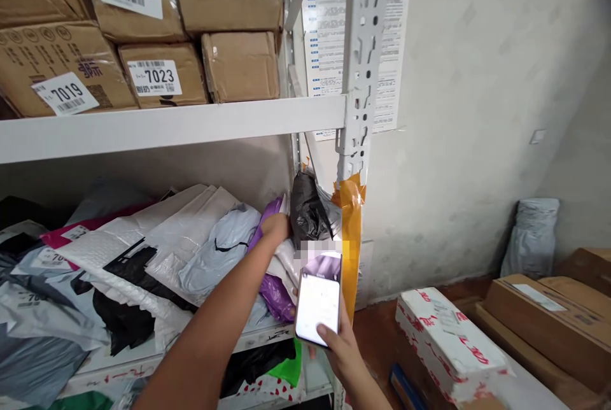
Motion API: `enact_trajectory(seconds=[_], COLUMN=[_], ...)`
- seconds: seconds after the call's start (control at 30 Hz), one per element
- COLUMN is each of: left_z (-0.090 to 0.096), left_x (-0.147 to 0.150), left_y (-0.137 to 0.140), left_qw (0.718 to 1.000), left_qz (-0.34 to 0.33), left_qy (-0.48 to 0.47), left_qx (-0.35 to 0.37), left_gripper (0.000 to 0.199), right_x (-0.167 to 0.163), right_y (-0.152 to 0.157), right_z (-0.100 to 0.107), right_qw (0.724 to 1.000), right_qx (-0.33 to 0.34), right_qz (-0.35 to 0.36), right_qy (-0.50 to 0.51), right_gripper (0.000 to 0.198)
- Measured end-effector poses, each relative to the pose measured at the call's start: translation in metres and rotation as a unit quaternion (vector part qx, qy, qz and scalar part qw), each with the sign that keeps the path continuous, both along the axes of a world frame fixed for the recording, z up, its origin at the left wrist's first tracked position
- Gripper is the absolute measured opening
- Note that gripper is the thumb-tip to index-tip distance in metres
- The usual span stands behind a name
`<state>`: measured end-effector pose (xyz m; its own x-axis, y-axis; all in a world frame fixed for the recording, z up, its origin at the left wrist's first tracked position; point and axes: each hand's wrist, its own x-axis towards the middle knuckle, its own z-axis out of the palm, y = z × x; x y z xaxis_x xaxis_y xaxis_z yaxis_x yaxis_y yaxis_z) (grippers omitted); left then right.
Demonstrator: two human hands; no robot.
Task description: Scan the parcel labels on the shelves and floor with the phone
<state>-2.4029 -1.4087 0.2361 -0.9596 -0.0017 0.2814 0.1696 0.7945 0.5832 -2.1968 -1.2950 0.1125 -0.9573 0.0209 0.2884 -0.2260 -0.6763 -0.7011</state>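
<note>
My right hand (337, 337) is closed round a phone (317, 305), its thumb lying on the lower part of the lit screen. My left hand (277, 228) reaches in among bagged parcels on the lower shelf, at their right end. Its fingers are hidden from me, so its grip does not show. Against that hand lie a purple plastic bag (278, 296) and a whitish plastic bag (285, 263). Just right of it stands a black plastic bag (309, 209), next to the rack post. A pale blue-grey bag (222, 241) with a dark cord lies to its left.
Labelled cardboard boxes (162, 79) fill the shelf above, over a white beam (191, 128). A perforated post (360, 66), wrapped low down in orange tape (352, 225), stands at right. Beyond it are a white-and-red taped box (443, 333) and brown cartons (548, 321).
</note>
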Motion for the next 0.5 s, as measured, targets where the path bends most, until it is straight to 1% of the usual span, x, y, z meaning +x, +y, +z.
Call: enact_trajectory(seconds=[0.07, 0.1, 0.17, 0.23, 0.37, 0.43, 0.5], left_z=[0.0, 0.0, -0.002, -0.005, -0.017, -0.02, -0.021], left_x=[0.012, 0.018, 0.031, 0.047, 0.079, 0.088, 0.091], left_y=[-0.008, -0.013, -0.024, -0.036, -0.065, -0.076, -0.082], left_qw=[0.999, 0.997, 0.991, 0.981, 0.958, 0.95, 0.943], left_qz=[0.021, 0.024, 0.024, 0.024, 0.032, 0.035, 0.027], left_qy=[0.0, 0.002, 0.008, 0.018, 0.037, 0.029, 0.017], left_qx=[0.044, 0.071, 0.13, 0.191, 0.282, 0.31, 0.333], left_gripper=[0.024, 0.026, 0.03, 0.033, 0.044, 0.046, 0.049], right_x=[-0.022, -0.031, -0.045, -0.051, -0.044, -0.032, -0.018], right_y=[-0.009, -0.011, -0.011, -0.006, 0.008, 0.014, 0.017], right_z=[0.016, 0.02, 0.022, 0.018, 0.007, 0.006, 0.009], right_qw=[0.999, 0.999, 0.999, 0.999, 0.999, 0.999, 0.999], right_qx=[-0.009, -0.009, -0.005, -0.004, 0.013, 0.035, 0.046], right_qz=[-0.018, -0.02, -0.017, -0.01, 0.01, 0.02, 0.028], right_qy=[0.033, 0.042, 0.051, 0.052, 0.047, 0.032, 0.0], right_gripper=[0.109, 0.109, 0.111, 0.115, 0.112, 0.109, 0.107])
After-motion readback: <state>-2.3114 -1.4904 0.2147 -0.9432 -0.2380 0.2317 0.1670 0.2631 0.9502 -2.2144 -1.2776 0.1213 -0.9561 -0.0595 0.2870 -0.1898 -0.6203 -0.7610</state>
